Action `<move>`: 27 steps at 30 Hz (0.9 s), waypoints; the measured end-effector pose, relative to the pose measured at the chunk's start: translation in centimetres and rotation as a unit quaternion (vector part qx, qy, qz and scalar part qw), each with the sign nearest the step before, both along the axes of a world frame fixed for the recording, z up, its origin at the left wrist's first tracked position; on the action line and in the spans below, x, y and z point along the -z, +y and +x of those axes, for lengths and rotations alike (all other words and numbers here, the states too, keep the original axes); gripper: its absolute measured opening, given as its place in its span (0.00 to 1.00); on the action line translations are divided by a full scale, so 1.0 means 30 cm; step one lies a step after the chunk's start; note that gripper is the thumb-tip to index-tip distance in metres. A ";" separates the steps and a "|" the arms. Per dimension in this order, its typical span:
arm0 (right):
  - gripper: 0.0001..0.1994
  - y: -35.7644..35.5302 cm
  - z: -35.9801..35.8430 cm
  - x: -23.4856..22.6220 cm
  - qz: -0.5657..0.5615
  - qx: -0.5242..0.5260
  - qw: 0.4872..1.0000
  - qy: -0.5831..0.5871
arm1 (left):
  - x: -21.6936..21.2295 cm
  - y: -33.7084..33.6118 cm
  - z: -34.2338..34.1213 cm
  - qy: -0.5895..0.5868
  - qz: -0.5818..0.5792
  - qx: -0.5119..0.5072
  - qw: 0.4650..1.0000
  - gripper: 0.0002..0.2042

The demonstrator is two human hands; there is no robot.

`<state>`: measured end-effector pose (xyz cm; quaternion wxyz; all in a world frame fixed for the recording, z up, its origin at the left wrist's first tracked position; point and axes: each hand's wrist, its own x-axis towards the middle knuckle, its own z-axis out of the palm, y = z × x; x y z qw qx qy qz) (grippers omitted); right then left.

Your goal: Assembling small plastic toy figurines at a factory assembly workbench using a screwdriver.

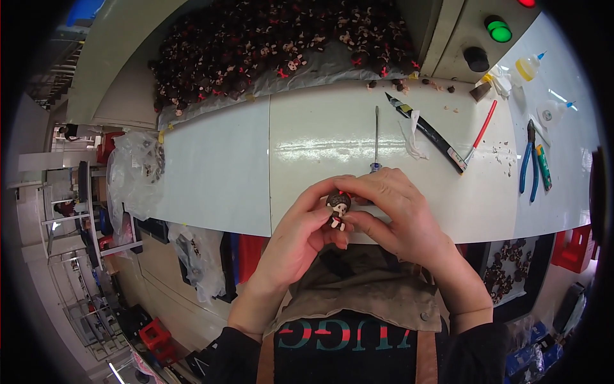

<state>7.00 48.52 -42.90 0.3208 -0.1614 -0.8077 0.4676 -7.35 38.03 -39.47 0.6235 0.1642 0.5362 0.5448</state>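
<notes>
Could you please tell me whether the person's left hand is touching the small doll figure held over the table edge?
Touching. The head view shows the left hand with its thumb and fingertips pressed against the small doll figure, while the right hand grips it from the other side.

The desk (307,137) is smooth white laminate, pretty glossy, with a bright glare streak across its middle. The little figurine (338,210) looks like hard plastic: matt brown hair, a paler smooth face. The heap of figurines (275,45) at the far edge sits on crinkly, shiny grey plastic sheeting (320,73). The screwdriver (376,137) has a thin bare-metal shaft. The pliers (529,160) near the right edge have glossy blue rubbery grips, and the squeeze bottles (529,66) in the far right corner are translucent plastic. The apron (364,285) over the lap is rough, matt brownish cloth.
</notes>
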 end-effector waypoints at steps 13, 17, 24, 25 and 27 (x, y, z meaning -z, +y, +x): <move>0.21 -0.003 -0.003 0.002 0.032 0.006 0.999 -0.018 | 0.019 0.005 -0.019 -0.115 0.035 -0.002 0.993 0.26; 0.22 -0.009 -0.011 -0.006 0.018 0.016 1.000 -0.012 | 0.028 0.003 -0.016 -0.153 0.051 -0.016 0.987 0.26; 0.22 -0.018 -0.013 -0.009 0.009 0.019 1.000 -0.020 | 0.024 -0.003 -0.012 -0.021 0.033 0.004 0.999 0.24; 0.21 -0.017 -0.013 -0.009 0.015 0.020 0.999 -0.023 | 0.029 -0.007 -0.010 0.051 0.036 0.014 0.998 0.23; 0.21 -0.015 -0.014 -0.009 0.022 0.022 0.999 -0.026 | 0.031 -0.018 -0.011 0.115 0.064 0.031 0.991 0.22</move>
